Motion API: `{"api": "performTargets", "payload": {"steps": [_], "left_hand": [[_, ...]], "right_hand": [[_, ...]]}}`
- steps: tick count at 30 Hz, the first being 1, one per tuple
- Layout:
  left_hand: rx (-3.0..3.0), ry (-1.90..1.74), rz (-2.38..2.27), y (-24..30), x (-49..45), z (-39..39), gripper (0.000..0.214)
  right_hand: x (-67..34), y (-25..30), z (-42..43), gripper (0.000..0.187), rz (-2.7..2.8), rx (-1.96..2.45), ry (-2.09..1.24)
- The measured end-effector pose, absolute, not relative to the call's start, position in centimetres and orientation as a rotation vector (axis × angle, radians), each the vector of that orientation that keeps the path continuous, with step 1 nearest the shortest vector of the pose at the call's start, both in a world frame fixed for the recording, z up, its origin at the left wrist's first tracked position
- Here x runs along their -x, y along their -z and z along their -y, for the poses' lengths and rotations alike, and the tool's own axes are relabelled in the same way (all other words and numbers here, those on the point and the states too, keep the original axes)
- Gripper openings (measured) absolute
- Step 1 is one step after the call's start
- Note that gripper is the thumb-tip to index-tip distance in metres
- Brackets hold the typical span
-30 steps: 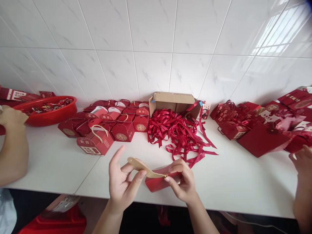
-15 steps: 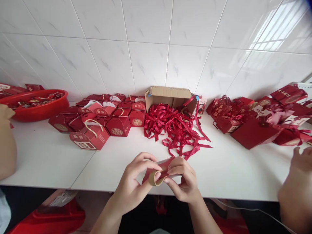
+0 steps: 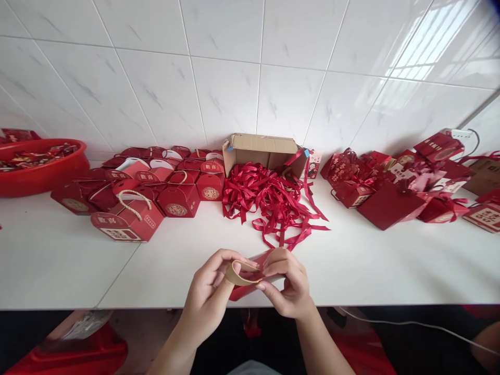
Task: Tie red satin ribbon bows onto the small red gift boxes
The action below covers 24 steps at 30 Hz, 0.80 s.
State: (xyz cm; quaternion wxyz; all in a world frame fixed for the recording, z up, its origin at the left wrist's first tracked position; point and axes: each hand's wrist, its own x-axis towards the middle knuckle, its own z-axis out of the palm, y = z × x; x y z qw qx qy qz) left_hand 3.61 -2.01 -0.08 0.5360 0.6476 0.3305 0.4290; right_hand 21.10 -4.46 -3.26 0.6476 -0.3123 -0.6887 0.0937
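Note:
Both my hands work a flat red paper box (image 3: 250, 284) over the white table's front edge. My left hand (image 3: 211, 297) pinches the box's tan paper handle strip (image 3: 239, 273), which is bent into a loop. My right hand (image 3: 287, 284) is closed on the red box and on the strip's other end. A heap of red ribbons (image 3: 273, 200) lies just beyond my hands, spilling out of an open cardboard carton (image 3: 262, 151).
Several folded red gift boxes (image 3: 144, 195) with rope handles stand at the back left, beside a red basin (image 3: 35, 166). More red boxes and bags (image 3: 402, 187) crowd the back right. The white table (image 3: 390, 271) meets a tiled wall. A red stool (image 3: 74, 351) sits below left.
My hands bent the straight tan strip into a loop against the red box. The view shifted right, and the other people's hands at both sides left the picture.

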Motion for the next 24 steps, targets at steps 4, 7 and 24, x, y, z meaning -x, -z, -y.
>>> {"api": "performTargets", "payload": {"steps": [4,7,24], "left_hand": [[-1.529,-1.076,-0.772,0.27,-3.77,1.98,0.02],[-1.54,-1.097,-0.774,0.41,-3.7,1.96,0.019],[-1.866,-1.093,-0.474,1.0,-2.83,2.04,0.016]], "right_hand": [[-21.03,3.21,4.41,0.013,1.571,0.719,-0.207],[-21.03,3.29,4.39,0.015,1.57,0.711,-0.213],[-20.83,3.62,4.58,0.009,1.535,0.773,-0.09]]}}
